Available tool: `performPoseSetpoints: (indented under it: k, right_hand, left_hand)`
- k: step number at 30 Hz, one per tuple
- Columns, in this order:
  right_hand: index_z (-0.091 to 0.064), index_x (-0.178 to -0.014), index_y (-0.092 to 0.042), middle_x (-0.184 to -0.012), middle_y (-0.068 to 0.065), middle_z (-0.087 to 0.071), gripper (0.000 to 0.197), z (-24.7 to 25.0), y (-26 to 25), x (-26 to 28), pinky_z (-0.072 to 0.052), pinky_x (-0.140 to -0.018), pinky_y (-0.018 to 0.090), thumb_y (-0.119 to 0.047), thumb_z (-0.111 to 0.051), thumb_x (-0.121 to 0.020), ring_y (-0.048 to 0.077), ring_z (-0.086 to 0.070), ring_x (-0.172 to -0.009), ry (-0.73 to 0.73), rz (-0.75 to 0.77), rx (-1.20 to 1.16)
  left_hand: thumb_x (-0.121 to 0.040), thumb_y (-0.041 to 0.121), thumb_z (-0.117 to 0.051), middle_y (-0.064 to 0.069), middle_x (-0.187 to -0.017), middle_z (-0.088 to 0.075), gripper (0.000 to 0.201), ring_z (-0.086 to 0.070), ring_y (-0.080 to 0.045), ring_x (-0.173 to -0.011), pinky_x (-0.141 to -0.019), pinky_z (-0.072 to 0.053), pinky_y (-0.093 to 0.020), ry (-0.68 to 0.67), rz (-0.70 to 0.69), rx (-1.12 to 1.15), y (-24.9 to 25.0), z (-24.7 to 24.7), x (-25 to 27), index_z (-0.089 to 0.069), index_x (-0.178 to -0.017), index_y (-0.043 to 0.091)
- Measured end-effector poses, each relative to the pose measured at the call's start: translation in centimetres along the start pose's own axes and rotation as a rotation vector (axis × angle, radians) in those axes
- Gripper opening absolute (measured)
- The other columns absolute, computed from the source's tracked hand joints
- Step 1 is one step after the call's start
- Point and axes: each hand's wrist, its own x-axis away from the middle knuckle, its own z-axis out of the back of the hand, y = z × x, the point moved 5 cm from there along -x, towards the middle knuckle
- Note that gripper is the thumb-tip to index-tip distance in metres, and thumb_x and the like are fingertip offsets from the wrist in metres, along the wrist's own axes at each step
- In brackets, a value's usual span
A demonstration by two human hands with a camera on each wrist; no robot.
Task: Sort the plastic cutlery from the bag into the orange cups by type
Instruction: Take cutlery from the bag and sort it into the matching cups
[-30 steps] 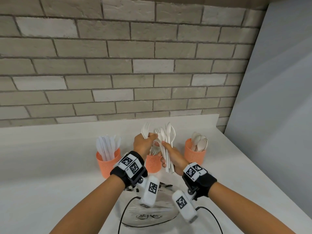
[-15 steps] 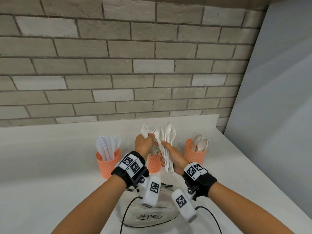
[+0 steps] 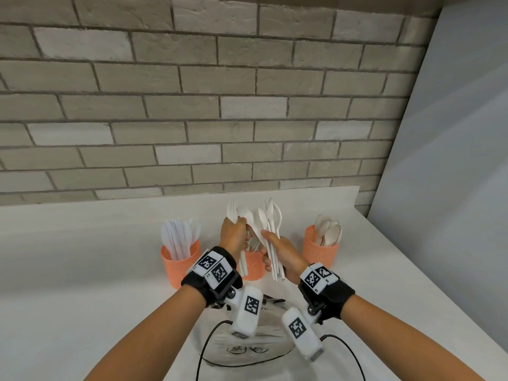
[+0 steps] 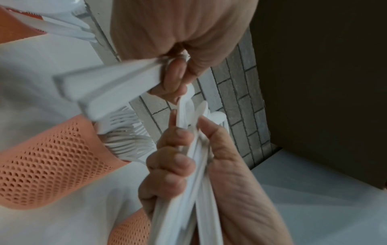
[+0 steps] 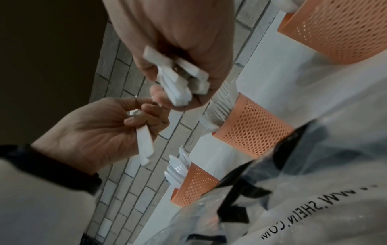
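Picking forks out of the mixed bundle [image 3: 270, 237] clamped in the right hand [image 3: 283, 254], the left hand [image 3: 233, 235] has its fingers curled round a couple of forks [image 3: 233, 213] above the middle orange cup [image 3: 251, 266], so dropping them in there looks next.

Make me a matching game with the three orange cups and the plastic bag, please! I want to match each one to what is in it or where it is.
Things:
1. left cup
2. middle cup
3. right cup
4. plastic bag

Descriptions:
A. holds spoons
B. lies nearest the person, below the wrists
C. holds knives
D. holds forks, behind the hands

Pairs: 1-C, 2-D, 3-A, 4-B
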Motion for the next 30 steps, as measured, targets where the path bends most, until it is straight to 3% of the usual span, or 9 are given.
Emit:
performPoseSetpoints:
  k: [2, 5, 9, 14, 17, 20, 24, 28, 30]
  right_hand:
    - [-0.06, -0.086, -0.01, -0.045, -0.009, -0.048, 0.023, -0.3, 0.0, 0.1, -0.038, -0.037, 0.019, -0.031, -0.052, -0.094, 0.007, -0.04, -0.035, -0.017, 0.06, 0.041]
    - [-0.06, -0.077, -0.01, -0.041, -0.01, -0.049, 0.022, -0.4, 0.1, 0.3, -0.037, -0.038, 0.017, -0.029, -0.059, -0.09, 0.005, -0.038, -0.035, -0.01, 0.123, 0.097]
    - [-0.06, -0.077, -0.01, -0.046, -0.007, -0.053, 0.018, 0.0, 0.1, 0.0, -0.041, -0.041, 0.016, -0.025, -0.063, -0.087, 0.005, -0.048, -0.039, 0.02, 0.145, 0.065]
    - [-0.063, -0.089, -0.011, -0.078, 0.001, -0.067, 0.012, 0.3, 0.0, -0.3, -0.055, -0.066, 0.021, -0.021, -0.057, -0.091, 0.012, -0.065, -0.072, 0.007, 0.175, 0.072]
    - [-0.064, -0.094, -0.011, -0.089, 0.005, -0.068, 0.014, 0.7, -0.2, -0.4, -0.054, -0.08, 0.025, -0.021, -0.055, -0.092, 0.017, -0.065, -0.085, -0.012, 0.176, 0.051]
    - [-0.063, -0.1, -0.015, -0.094, 0.006, -0.068, 0.014, 0.7, -0.3, -0.3, -0.052, -0.086, 0.03, -0.021, -0.053, -0.093, 0.018, -0.065, -0.09, -0.055, 0.176, 0.045]
    - [-0.061, -0.099, -0.015, -0.084, 0.005, -0.069, 0.012, 0.3, -0.8, 0.4, -0.058, -0.076, 0.031, -0.018, -0.05, -0.094, 0.018, -0.068, -0.078, -0.116, 0.177, 0.034]
    - [-0.058, -0.084, -0.009, -0.059, -0.001, -0.067, 0.014, 0.5, -1.2, 0.9, -0.055, -0.055, 0.024, -0.015, -0.05, -0.094, 0.011, -0.064, -0.052, -0.165, 0.174, 0.043]
    - [-0.058, -0.087, -0.009, -0.059, -0.001, -0.064, 0.01, 0.7, -1.2, 0.8, -0.054, -0.052, 0.024, -0.014, -0.052, -0.093, 0.011, -0.062, -0.05, -0.165, 0.167, 0.065]
  left_hand:
    - [-0.096, 0.016, -0.037, -0.004, -0.058, -0.043, 0.03, -0.038, -0.013, -0.044, -0.039, -0.032, -0.018, -0.035, 0.044, 0.021, -0.3, -0.6, 0.5, -0.044, -0.068, 0.01]
    - [-0.097, 0.027, -0.037, -0.003, -0.048, -0.039, 0.038, -0.035, -0.015, -0.041, -0.044, -0.034, -0.023, -0.06, 0.156, 0.191, -0.5, -1.2, 1.2, -0.041, -0.063, 0.012]
    - [-0.091, 0.015, -0.037, -0.008, -0.061, -0.046, 0.018, -0.044, -0.021, -0.052, -0.056, -0.041, -0.03, -0.04, 0.214, 0.32, -0.3, -1.2, 1.3, -0.048, -0.08, 0.006]
    - [-0.095, 0.01, -0.031, -0.009, -0.077, -0.061, 0.018, -0.058, -0.025, -0.073, -0.069, -0.049, -0.036, -0.029, 0.158, 0.312, -0.1, -1.7, 1.3, -0.044, -0.106, 0.006]
    - [-0.096, 0.01, -0.033, -0.01, -0.081, -0.064, 0.021, -0.061, -0.025, -0.073, -0.067, -0.05, -0.034, -0.076, 0.13, 0.298, 0.0, -1.9, 1.5, -0.044, -0.113, 0.006]
    - [-0.096, 0.015, -0.036, -0.013, -0.097, -0.066, 0.025, -0.061, -0.029, -0.092, -0.08, -0.049, -0.037, -0.088, 0.044, 0.173, 0.1, -2.5, 1.4, -0.048, -0.114, 0.003]
    - [-0.096, 0.022, -0.032, -0.018, -0.11, -0.062, 0.028, -0.061, -0.029, -0.101, -0.091, -0.05, -0.042, -0.105, -0.061, -0.02, 0.4, -3.4, 1.5, -0.05, -0.112, 0.008]
    - [-0.095, 0.021, -0.037, -0.018, -0.11, -0.062, 0.03, -0.061, -0.028, -0.097, -0.072, -0.05, -0.031, -0.215, -0.041, -0.117, 0.6, -3.6, 1.0, -0.052, -0.115, 0.005]
    - [-0.092, 0.02, -0.044, -0.015, -0.107, -0.061, 0.024, -0.061, -0.027, -0.096, -0.077, -0.049, -0.032, -0.226, -0.062, -0.089, 1.4, -3.1, 0.9, -0.054, -0.11, 0.007]
